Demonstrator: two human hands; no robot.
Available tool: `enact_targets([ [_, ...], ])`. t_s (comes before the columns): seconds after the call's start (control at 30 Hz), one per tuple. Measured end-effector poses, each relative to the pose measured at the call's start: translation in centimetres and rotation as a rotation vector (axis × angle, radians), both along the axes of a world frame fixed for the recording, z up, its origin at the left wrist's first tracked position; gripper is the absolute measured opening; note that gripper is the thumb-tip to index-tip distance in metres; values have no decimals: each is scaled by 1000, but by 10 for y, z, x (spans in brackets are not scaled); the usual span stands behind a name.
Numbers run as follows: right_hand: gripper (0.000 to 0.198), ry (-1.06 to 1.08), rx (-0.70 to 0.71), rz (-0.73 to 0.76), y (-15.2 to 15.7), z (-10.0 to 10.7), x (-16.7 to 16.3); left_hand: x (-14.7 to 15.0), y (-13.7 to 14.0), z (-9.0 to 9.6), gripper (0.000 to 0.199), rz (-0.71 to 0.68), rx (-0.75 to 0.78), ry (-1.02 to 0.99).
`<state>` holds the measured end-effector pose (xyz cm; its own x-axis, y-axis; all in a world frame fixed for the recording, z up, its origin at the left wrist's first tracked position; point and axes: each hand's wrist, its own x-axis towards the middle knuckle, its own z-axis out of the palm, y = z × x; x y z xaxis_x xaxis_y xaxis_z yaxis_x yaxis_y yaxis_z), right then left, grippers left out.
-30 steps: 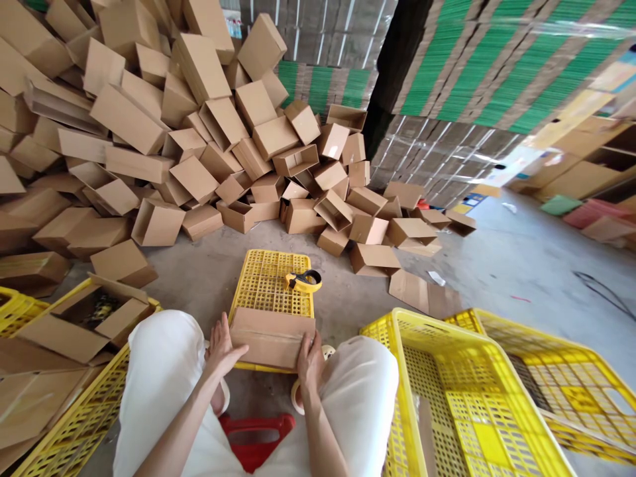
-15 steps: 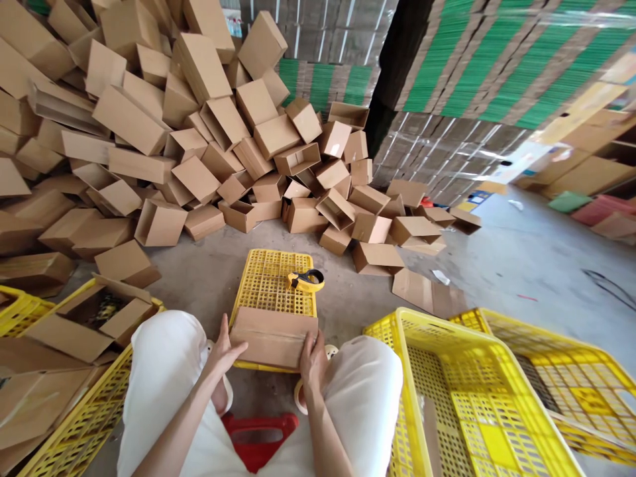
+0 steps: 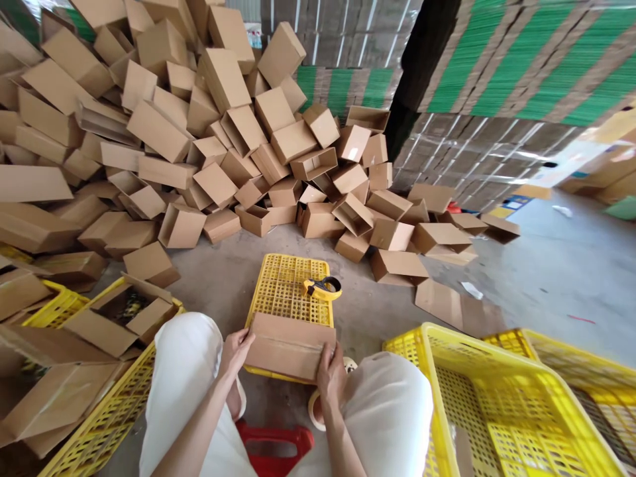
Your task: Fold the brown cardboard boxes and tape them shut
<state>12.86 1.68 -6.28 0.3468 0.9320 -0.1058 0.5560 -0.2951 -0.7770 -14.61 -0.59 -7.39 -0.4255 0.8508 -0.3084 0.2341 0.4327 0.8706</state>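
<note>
A closed cardboard box (image 3: 291,346) lies between my hands, over the near end of an upturned yellow crate (image 3: 278,285) between my knees. My left hand (image 3: 235,352) grips the box's left end, fingers closed on its edge. Around the right end, my right hand (image 3: 331,372) has its fingers bent over the corner. Just beyond the box, a yellow tape dispenser (image 3: 322,288) rests on the crate's right side. A seam runs along the upper face of the box. Its underside is hidden.
Several empty cardboard boxes (image 3: 216,185) form a large heap ahead and left. Right of me stands an open yellow crate (image 3: 424,397), with another behind it. At left, an open carton (image 3: 112,321) with dark contents sits in a crate. A red stool (image 3: 273,450) shows beneath me.
My left hand's fingers have closed onto the box's left end, where they were spread before. The box is slightly tilted now. The whole view has shifted a little leftward.
</note>
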Motion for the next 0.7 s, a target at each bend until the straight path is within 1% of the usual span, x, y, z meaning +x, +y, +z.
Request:
enact_targets([
  [0.1, 58, 30, -3, 31, 2, 7, -1, -5, 6, 5, 35, 35, -25, 32],
  [0.23, 63, 38, 10, 3, 5, 8, -2, -8, 13, 11, 29, 33, -47, 63],
  [0.33, 64, 37, 7, 18, 7, 8, -3, -7, 16, 13, 29, 2, -56, 78],
  [0.53, 59, 37, -4, 41, 6, 16, -3, -7, 26, 14, 34, -98, -65, 101],
  [0.7, 62, 34, -7, 34, 8, 11, -2, -8, 31, 17, 34, -146, -92, 132],
])
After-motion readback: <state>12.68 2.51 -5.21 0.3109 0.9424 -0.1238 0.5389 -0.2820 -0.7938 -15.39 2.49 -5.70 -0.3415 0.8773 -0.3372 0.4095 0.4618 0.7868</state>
